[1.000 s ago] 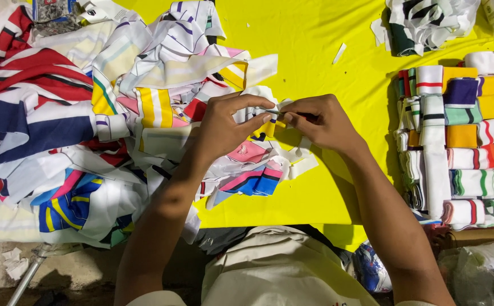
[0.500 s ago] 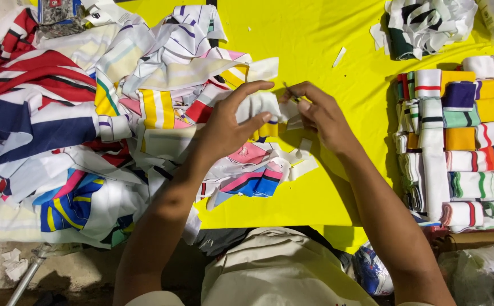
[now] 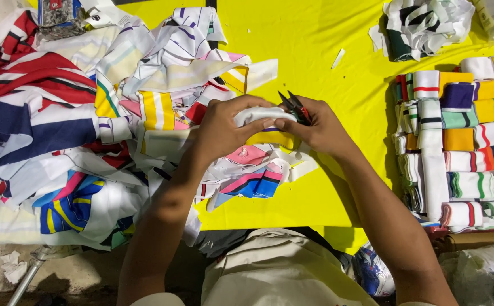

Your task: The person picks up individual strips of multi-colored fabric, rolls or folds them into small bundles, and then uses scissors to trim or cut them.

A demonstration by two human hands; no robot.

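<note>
A: Near edge first. Both forearms come in from below and meet mid-tabletop [image 3: 315,192], over the yellow cover.

B: What's held?

A: 1 white strip [image 3: 258,115], folded, long axis running left-right. Left hand [image 3: 224,127] covers its left end, fingers clamped on it from above, thumb under. Right hand [image 3: 321,127] pinches the right end, so the strip bridges the 2 hands.

B: Snips?

A: Snips [image 3: 295,106] are in the right hand, dark blades with red at the grip, tips pointing up-left, away from the person. Blades sit just above the strip's right end. Touching or not, can't tell.

B: So the right hand is closer to the cut end.

A: Yes. Past that: loose pile [image 3: 88,113] of striped pieces on the left, neat stacks [image 3: 462,136] on the right, well apart from the hands.
</note>
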